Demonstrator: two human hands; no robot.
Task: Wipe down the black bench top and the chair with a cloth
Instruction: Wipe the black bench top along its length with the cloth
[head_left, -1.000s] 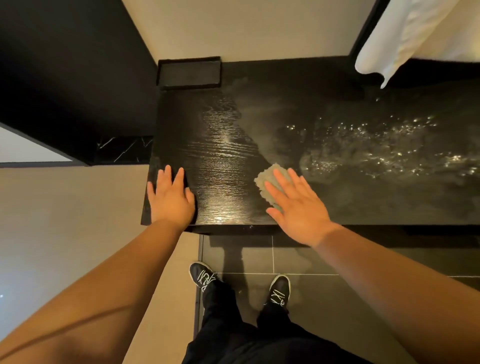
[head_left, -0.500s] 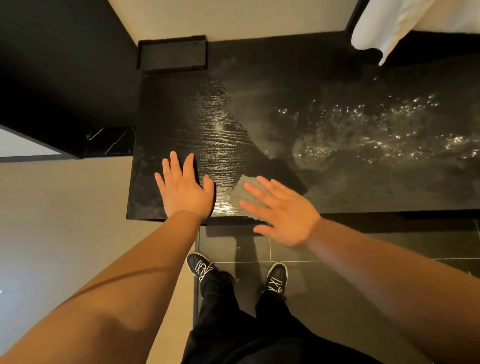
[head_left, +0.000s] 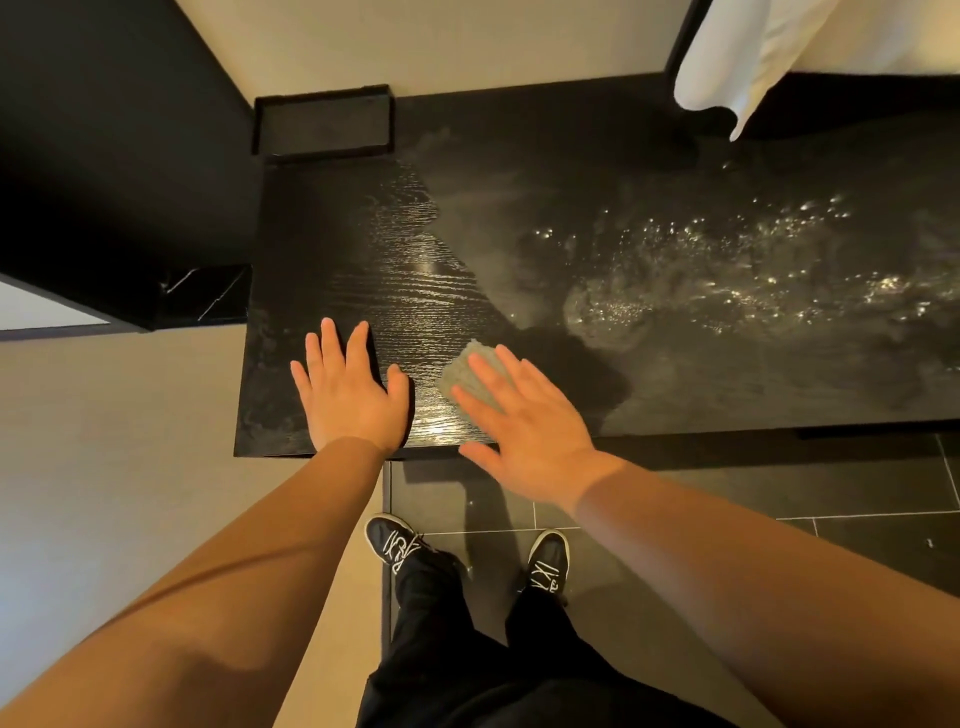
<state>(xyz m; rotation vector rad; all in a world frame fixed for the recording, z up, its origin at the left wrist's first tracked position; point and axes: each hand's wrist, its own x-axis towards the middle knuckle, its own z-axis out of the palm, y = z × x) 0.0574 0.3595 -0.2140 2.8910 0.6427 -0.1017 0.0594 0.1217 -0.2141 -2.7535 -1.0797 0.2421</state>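
The black wood-grain bench top (head_left: 395, 249) fills the middle of the view. Its left part looks wiped and shiny; the right part carries a dusty, wet film with glinting droplets (head_left: 753, 270). A small grey cloth (head_left: 465, 366) lies near the front edge. My right hand (head_left: 524, 415) presses flat on the cloth with fingers spread, covering most of it. My left hand (head_left: 348, 389) rests flat on the bench beside it, fingers apart, holding nothing. No chair is in view.
A shallow black tray (head_left: 324, 122) sits at the bench's back left corner. White fabric (head_left: 753, 57) hangs over the far right. A dark wall stands at left. Dark floor tiles (head_left: 779, 493) and my shoes (head_left: 395, 540) lie below the bench's front edge.
My right hand slid the cloth left toward the front edge, then slightly back up and right. My left hand shifted right along the bench and stays flat.
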